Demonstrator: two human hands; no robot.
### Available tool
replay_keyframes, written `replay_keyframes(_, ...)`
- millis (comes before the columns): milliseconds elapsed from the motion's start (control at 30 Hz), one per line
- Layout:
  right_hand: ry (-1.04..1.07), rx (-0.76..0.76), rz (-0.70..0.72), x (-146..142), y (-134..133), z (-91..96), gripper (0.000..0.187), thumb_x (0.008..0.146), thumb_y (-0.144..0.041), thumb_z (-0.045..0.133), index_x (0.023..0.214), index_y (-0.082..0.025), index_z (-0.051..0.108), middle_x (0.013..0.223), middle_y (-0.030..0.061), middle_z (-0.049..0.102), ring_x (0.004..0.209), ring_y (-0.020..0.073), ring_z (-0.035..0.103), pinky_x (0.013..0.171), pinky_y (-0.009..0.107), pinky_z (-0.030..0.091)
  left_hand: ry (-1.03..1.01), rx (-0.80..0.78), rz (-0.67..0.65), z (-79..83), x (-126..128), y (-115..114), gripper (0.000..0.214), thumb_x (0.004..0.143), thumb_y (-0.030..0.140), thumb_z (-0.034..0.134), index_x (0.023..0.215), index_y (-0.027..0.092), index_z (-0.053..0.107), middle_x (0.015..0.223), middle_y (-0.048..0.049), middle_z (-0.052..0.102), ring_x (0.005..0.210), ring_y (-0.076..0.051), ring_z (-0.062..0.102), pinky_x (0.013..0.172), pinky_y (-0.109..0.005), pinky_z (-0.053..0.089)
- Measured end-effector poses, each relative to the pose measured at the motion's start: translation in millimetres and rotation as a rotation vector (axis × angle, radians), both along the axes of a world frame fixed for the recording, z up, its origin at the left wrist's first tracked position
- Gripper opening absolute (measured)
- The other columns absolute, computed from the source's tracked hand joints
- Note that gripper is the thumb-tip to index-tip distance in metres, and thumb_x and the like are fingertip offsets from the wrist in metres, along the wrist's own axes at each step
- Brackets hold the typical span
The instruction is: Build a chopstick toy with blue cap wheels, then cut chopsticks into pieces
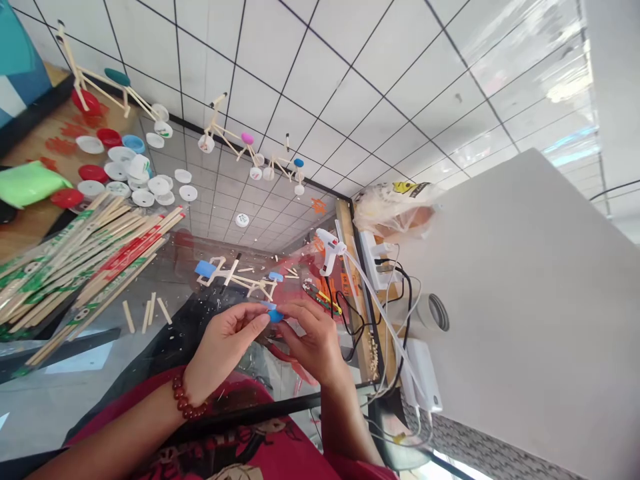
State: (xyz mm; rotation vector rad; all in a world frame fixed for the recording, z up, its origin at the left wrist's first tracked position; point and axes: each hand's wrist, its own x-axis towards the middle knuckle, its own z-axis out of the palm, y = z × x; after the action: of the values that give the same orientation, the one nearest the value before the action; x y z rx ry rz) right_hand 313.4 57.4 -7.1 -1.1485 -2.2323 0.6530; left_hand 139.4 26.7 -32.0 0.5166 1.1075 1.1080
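My left hand [227,343], a beaded bracelet at its wrist, pinches a small blue piece [275,316] between thumb and fingers. From the other side, my right hand [314,337] has its fingertips closed on the same piece, whose material I cannot make out. Just beyond my fingers lies a small wooden stick frame [250,285], shaped like a bicycle, with blue parts at its ends. A red-handled tool [280,353] lies partly hidden under my right hand.
A white glue gun [330,250] stands at the right with cables [357,310]. Bottle caps [143,180], wrapped chopsticks [100,260], a green packet [33,183] and short stick pieces [150,312] lie left. Several stick models [220,130] line the table's far edge.
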Motion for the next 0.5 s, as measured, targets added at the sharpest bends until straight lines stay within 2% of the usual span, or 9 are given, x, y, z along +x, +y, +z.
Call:
replay_keyframes(167, 0.051, -0.087, 0.041, 1, 4, -0.2, 0.036, 0.088, -0.02, 0.07, 0.123, -0.026, 0.064, 0.106, 0.0062, 0.071, 0.092, 0.0175, 0.069, 0.08, 0.031, 0.059, 0.002, -0.001, 0.024, -0.6, -2, 1, 0.032, 0.067, 0.045, 0.082, 0.083, 0.018, 0.079, 0.045, 0.0043, 0.046, 0.044, -0.01, 0.036, 0.04, -0.023, 0.024)
replay_keyframes(267, 0.089, -0.102, 0.026, 0, 12, 3.0, 0.025, 0.088, -0.019, 0.07, 0.112, -0.026, 0.07, 0.101, 0.0049, 0.071, 0.088, 0.0162, 0.069, 0.077, 0.029, 0.058, -0.008, 0.006, 0.042, 0.0, -2, 2, 0.033, 0.067, 0.044, 0.083, 0.086, 0.018, 0.078, 0.051, 0.0025, 0.053, 0.044, -0.009, 0.038, 0.041, -0.022, 0.026)
replay_keyframes(367, 0.162, -0.07, -0.041, -7, 26, 4.7, 0.02, 0.085, -0.019, 0.072, 0.104, -0.025, 0.07, 0.102, 0.0047, 0.071, 0.089, 0.0169, 0.069, 0.079, 0.03, 0.058, 0.003, 0.016, 0.14, -3.2, -3, 5, 0.04, 0.071, 0.046, 0.08, 0.099, 0.018, 0.076, 0.066, -0.0005, 0.063, 0.045, -0.007, 0.041, 0.042, -0.021, 0.03)
replay_keyframes(500, 0.165, -0.026, -0.041, -21, 43, 3.8, 0.018, 0.085, -0.019, 0.071, 0.102, -0.024, 0.069, 0.097, 0.0035, 0.072, 0.088, 0.0175, 0.068, 0.081, 0.032, 0.057, 0.013, 0.015, 0.195, -9.5, -4, 10, 0.042, 0.076, 0.047, 0.076, 0.106, 0.018, 0.072, 0.069, -0.0003, 0.063, 0.044, -0.007, 0.041, 0.04, -0.019, 0.029)
